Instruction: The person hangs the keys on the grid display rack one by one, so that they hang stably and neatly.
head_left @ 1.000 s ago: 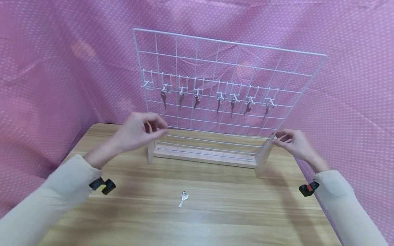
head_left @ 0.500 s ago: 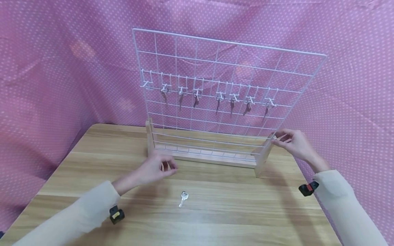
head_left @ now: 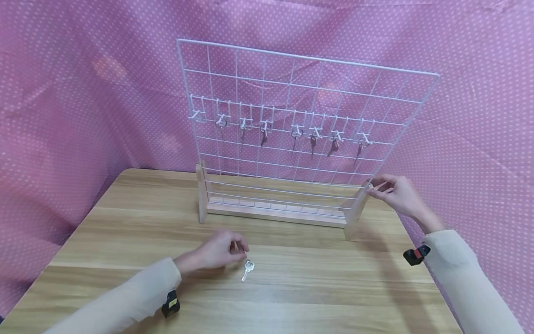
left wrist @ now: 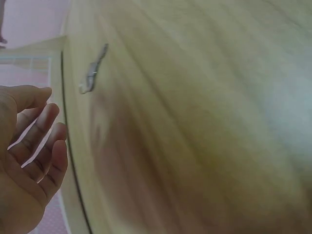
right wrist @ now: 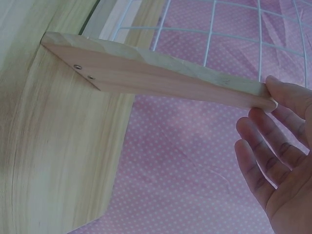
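Note:
A silver key [head_left: 248,270] with a small ring at its head lies flat on the wooden table [head_left: 300,287]. My left hand [head_left: 221,250] hovers just behind and left of it, fingers loosely bent and holding nothing. In the left wrist view the key [left wrist: 92,73] lies beyond the fingertips. At the far right my right hand [head_left: 394,192] pinches the top of the rack's wooden side post [right wrist: 165,73] between thumb and fingers. The white wire grid rack [head_left: 275,160] stands upright in its wooden base.
Several hooks hang in a row across the grid, most carrying a key on a ring [head_left: 264,132]. The leftmost hook [head_left: 197,115] has no key on it. Behind the table hangs a pink dotted cloth [head_left: 104,93].
My left hand has come down from beside the rack's left post, moving forward of the rack and right to the loose key. The right hand has stayed on its post.

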A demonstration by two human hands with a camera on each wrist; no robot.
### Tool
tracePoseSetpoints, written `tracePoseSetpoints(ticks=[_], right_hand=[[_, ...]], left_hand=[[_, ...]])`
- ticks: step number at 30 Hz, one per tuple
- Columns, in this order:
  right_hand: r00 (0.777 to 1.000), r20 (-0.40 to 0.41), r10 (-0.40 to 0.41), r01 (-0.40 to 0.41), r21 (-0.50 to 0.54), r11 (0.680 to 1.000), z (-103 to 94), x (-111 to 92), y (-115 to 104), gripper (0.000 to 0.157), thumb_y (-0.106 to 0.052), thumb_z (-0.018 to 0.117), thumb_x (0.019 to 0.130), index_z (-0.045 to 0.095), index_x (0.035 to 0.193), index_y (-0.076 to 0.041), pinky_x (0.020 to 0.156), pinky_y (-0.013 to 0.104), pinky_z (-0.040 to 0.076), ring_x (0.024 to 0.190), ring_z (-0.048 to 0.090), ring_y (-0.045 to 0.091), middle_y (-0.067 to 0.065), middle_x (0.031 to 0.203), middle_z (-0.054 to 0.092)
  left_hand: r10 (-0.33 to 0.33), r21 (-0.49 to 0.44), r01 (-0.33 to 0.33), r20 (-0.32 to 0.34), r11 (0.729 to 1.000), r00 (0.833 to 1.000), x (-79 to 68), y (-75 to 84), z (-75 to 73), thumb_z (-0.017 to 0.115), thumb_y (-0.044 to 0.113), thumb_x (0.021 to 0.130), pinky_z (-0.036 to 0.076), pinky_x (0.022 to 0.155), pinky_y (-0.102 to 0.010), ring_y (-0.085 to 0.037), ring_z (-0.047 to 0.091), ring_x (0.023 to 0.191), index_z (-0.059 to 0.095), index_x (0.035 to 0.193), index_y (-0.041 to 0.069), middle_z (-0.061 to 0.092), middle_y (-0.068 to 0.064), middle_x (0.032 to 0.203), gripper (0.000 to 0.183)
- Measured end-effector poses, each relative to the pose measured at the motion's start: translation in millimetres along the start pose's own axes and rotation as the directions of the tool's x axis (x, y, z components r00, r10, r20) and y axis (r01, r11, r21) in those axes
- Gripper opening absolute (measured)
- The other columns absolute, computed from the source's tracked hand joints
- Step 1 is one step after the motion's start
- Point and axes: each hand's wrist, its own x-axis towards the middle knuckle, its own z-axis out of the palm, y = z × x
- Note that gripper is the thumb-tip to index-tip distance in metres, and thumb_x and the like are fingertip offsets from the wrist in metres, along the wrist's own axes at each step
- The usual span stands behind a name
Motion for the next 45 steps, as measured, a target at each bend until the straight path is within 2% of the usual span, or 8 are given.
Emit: tracePoseSetpoints(ticks=[6,12,19,26,35,41,45], right_hand=[[1.000,-0.002,0.012,-0.012,0.003,1.000,0.7,0.1,0.2,0.038,-0.024,0.078,0.097,0.072,0.123,0.003,0.067,0.019,0.056,0.095,0.073,0.034,0.027,0.113,0.077],[1.000,-0.010,-0.003,0.003,0.002,1.000,0.0,0.1,-0.6,0.037,-0.023,0.079,0.097,0.072,0.121,0.003,0.067,0.018,0.056,0.094,0.073,0.032,0.027,0.112,0.077],[1.000,-0.007,0.002,-0.002,0.001,1.000,0.1,0.1,-0.8,0.037,-0.024,0.078,0.097,0.072,0.122,0.003,0.067,0.019,0.056,0.095,0.072,0.033,0.027,0.112,0.077],[1.000,-0.002,0.009,-0.009,-0.004,1.000,1.0,0.3,0.0,0.038,-0.026,0.078,0.097,0.072,0.123,0.002,0.067,0.019,0.056,0.096,0.072,0.034,0.026,0.112,0.077],[1.000,-0.001,0.009,-0.009,-0.005,1.000,1.7,0.4,1.4,0.038,-0.025,0.078,0.097,0.072,0.123,0.002,0.068,0.019,0.055,0.097,0.072,0.034,0.026,0.114,0.076],[1.000,0.000,0.008,-0.008,-0.009,1.000,1.5,0.5,0.3,0.038,-0.026,0.078,0.097,0.072,0.122,0.001,0.069,0.020,0.056,0.097,0.072,0.033,0.025,0.113,0.077],[1.000,0.000,0.009,-0.009,-0.014,1.000,0.8,0.6,-1.2,0.038,-0.026,0.078,0.097,0.072,0.122,0.002,0.070,0.020,0.055,0.097,0.072,0.033,0.025,0.113,0.077]], left_hand=[[-0.039,-0.043,0.040,0.027,0.998,0.999,-3.3,-7.3,14.3,0.082,0.014,0.090,0.054,0.066,-0.018,0.000,0.060,0.074,0.077,0.097,0.016,0.073,0.010,0.087,0.009],[-0.018,-0.055,0.020,0.035,0.998,0.999,-3.3,-10.1,22.2,0.083,0.011,0.088,0.052,0.063,-0.016,0.003,0.059,0.070,0.078,0.095,0.016,0.074,0.010,0.084,0.009],[-0.009,-0.003,0.009,0.035,1.000,0.999,-1.0,-10.9,23.6,0.083,0.013,0.088,0.049,0.063,-0.015,0.005,0.056,0.069,0.078,0.094,0.017,0.073,0.012,0.084,0.009],[-0.004,0.087,-0.002,0.069,0.996,0.998,1.7,-10.3,24.9,0.081,0.015,0.091,0.047,0.068,-0.015,0.004,0.056,0.075,0.078,0.093,0.019,0.071,0.015,0.087,0.006],[0.007,0.118,-0.017,0.078,0.993,0.997,3.3,-10.2,25.1,0.081,0.022,0.093,0.049,0.073,-0.018,0.003,0.059,0.080,0.079,0.093,0.020,0.073,0.016,0.088,0.003],[0.009,0.097,-0.013,0.047,0.995,0.999,1.3,-8.9,22.4,0.080,0.018,0.093,0.052,0.075,-0.019,0.002,0.060,0.082,0.076,0.089,0.024,0.072,0.016,0.087,0.009],[-0.036,0.022,0.035,0.041,0.999,0.998,-0.5,-6.8,16.7,0.079,0.017,0.093,0.052,0.069,-0.019,0.000,0.059,0.077,0.076,0.090,0.023,0.071,0.014,0.086,0.007]])
